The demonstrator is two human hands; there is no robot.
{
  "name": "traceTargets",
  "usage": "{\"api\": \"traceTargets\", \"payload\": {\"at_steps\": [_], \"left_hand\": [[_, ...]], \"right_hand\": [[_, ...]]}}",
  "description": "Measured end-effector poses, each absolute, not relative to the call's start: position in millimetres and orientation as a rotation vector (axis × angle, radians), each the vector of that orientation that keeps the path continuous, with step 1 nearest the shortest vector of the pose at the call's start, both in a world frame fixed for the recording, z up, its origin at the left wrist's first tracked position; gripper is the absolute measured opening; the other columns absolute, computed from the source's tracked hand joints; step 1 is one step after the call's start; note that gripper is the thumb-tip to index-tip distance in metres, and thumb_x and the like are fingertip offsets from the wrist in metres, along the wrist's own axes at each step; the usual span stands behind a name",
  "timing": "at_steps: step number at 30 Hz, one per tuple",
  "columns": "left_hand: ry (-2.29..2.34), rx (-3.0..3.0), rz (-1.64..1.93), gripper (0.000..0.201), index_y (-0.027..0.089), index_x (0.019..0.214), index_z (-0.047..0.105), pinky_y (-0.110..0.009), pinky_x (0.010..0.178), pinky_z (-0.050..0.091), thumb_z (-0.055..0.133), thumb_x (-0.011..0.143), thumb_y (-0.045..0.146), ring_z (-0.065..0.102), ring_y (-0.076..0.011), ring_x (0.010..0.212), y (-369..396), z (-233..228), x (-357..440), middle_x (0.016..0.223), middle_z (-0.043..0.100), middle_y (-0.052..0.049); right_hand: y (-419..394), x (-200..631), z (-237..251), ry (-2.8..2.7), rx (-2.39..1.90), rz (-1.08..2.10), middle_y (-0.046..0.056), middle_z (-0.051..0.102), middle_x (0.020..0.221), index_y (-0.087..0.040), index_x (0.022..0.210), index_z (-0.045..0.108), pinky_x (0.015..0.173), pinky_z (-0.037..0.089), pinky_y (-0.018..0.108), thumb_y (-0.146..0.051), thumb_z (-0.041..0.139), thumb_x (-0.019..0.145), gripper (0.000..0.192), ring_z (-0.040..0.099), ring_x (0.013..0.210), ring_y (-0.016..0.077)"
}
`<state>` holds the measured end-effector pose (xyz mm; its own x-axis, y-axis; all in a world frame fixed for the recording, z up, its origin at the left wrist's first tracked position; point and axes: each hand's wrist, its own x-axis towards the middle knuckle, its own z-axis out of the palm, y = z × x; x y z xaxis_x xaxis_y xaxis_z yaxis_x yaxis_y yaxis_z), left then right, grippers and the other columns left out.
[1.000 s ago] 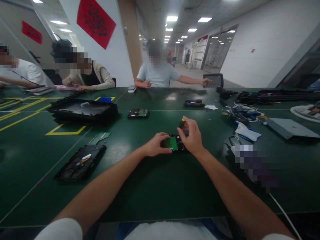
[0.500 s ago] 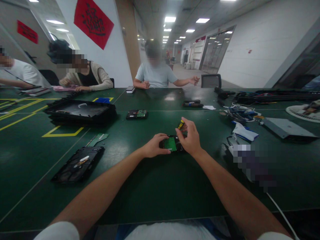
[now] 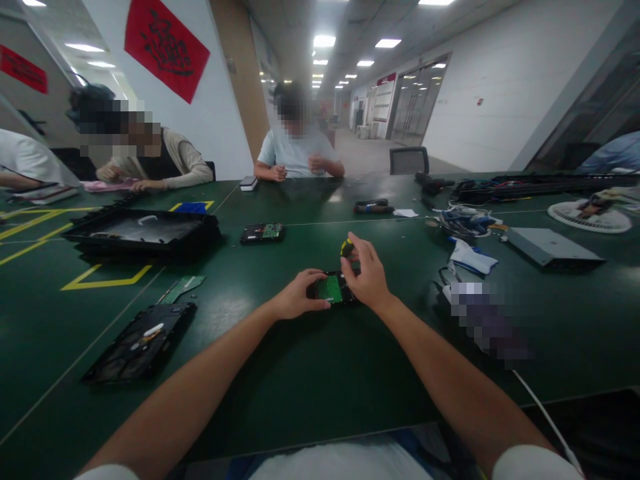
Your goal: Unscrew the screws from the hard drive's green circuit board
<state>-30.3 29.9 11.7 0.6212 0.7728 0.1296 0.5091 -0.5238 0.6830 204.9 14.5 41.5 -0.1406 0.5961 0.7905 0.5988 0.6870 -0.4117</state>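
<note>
A hard drive with a green circuit board lies on the dark green table in front of me. My left hand grips its left end, thumb along the near edge and fingers over the far one. Above its right end, my right hand is closed around a screwdriver with a yellow and black handle. The handle stands roughly upright; its shaft and tip are hidden behind my fingers. Further left on the table rests a black drive casing, with a loose green circuit board just beyond it.
A second hard drive lies farther back. Black trays are stacked at the left. To the right are a grey metal box, a blue and white packet, bundled cables and a white cable. People sit across the table.
My view has turned slightly right, so everything sits further left. Both hands keep their hold on the drive and screwdriver. The person opposite has drawn an outstretched arm inward.
</note>
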Motion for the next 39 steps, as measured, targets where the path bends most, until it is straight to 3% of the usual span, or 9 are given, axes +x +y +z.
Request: {"api": "traceTargets", "payload": {"at_steps": [9, 15, 20, 26, 33, 39], "left_hand": [[1.001, 2.234, 0.584, 0.084, 0.026, 0.145, 0.052, -0.050, 0.117, 0.040, 0.079, 0.074, 0.060, 0.046, -0.0334, 0.140, 31, 8, -31, 0.150, 0.047, -0.012], [1.028, 2.230, 0.561, 0.083, 0.027, 0.145, 0.052, -0.051, 0.117, 0.040, 0.079, 0.074, 0.061, 0.045, -0.0338, 0.141, 32, 7, -31, 0.153, 0.045, -0.012], [1.034, 2.222, 0.556, 0.083, 0.027, 0.145, 0.053, -0.051, 0.116, 0.042, 0.078, 0.074, 0.061, 0.046, -0.0348, 0.140, 31, 8, -30, 0.153, 0.046, -0.011], [1.044, 2.231, 0.520, 0.085, 0.027, 0.144, 0.053, -0.050, 0.113, 0.045, 0.080, 0.072, 0.062, 0.049, -0.0356, 0.137, 33, 12, -30, 0.153, 0.046, -0.011], [0.999, 2.242, 0.538, 0.086, 0.025, 0.144, 0.054, -0.052, 0.116, 0.041, 0.080, 0.071, 0.061, 0.049, -0.0357, 0.137, 39, 9, -17, 0.152, 0.046, -0.013], [0.966, 2.264, 0.562, 0.084, 0.024, 0.143, 0.054, -0.049, 0.118, 0.040, 0.080, 0.072, 0.061, 0.047, -0.0339, 0.138, 41, 6, -11, 0.152, 0.046, -0.012]], "right_hand": [[16, 206, 41, -1.796, -0.975, 0.002, 0.011, 0.054, 0.130, -0.033, 0.151, 0.037, 0.084, 0.064, 0.044, -0.029, 0.055, 0.098, 0.056, 0.065, 0.097, 0.0221], [16, 205, 39, -1.813, -0.966, -0.017, 0.012, 0.054, 0.134, -0.032, 0.155, 0.032, 0.097, 0.059, 0.047, -0.026, 0.050, 0.100, 0.058, 0.062, 0.113, 0.0255], [16, 205, 40, -1.806, -0.976, 0.017, 0.012, 0.054, 0.130, -0.033, 0.152, 0.037, 0.088, 0.062, 0.045, -0.029, 0.053, 0.099, 0.055, 0.065, 0.102, 0.0237], [17, 208, 41, -1.810, -0.956, 0.016, 0.012, 0.054, 0.136, -0.031, 0.153, 0.034, 0.097, 0.059, 0.047, -0.027, 0.049, 0.101, 0.054, 0.064, 0.111, 0.0249], [21, 216, 43, -1.782, -0.973, 0.029, 0.012, 0.055, 0.128, -0.030, 0.150, 0.038, 0.082, 0.062, 0.040, -0.031, 0.055, 0.099, 0.053, 0.065, 0.097, 0.0215], [26, 225, 43, -1.742, -1.012, 0.047, 0.012, 0.059, 0.127, -0.029, 0.146, 0.045, 0.086, 0.060, 0.042, -0.035, 0.054, 0.100, 0.047, 0.067, 0.097, 0.0224]]}}
